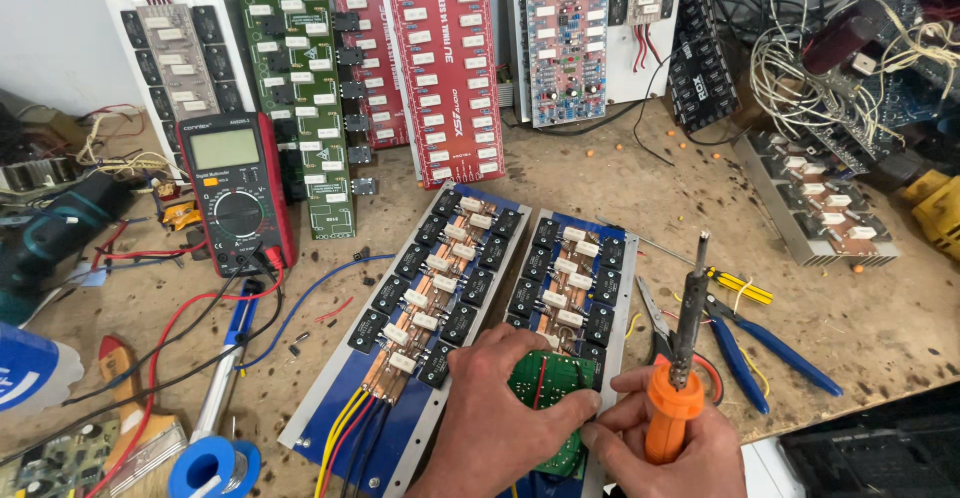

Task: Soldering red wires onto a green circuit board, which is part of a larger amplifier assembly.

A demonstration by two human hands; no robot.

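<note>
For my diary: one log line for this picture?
left hand: on green circuit board | right hand: holds orange soldering iron upright

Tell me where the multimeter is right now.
In the head view, the red multimeter stands at the left of the bench, propped against the upright green circuit board, up and left of the left hand.

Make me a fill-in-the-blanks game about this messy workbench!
1. The right hand holds a soldering iron with an ____ handle.
2. The left hand presses on a small round ____ circuit board.
3. The pliers on the table have ____ handles.

Missing words: orange; green; blue
</note>
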